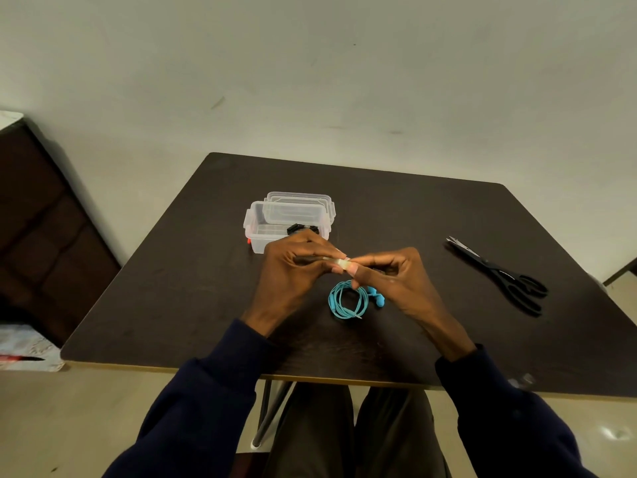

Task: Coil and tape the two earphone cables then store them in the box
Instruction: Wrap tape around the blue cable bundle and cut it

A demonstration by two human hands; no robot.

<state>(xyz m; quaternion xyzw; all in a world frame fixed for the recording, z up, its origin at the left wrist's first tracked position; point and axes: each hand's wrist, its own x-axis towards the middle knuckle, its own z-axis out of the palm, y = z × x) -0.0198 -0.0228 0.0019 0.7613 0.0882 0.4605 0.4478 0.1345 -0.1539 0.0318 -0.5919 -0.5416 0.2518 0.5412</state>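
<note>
A coiled blue earphone cable [348, 301] lies on the dark table [172, 288], its earbuds poking out to the right. Above it my left hand [293, 270] and my right hand [396, 277] meet, both pinching a short strip of clear tape [339, 262] between thumb and fingers. The clear plastic box [255, 232] stands open beyond my left hand. A black earphone cable [297, 228] lies inside it, partly hidden by my knuckles.
The box's clear lid [303, 201] leans behind the box. Black scissors [503, 274] lie at the right side of the table. A dark cabinet [41, 229] stands to the left; the table's near edge runs above my knees.
</note>
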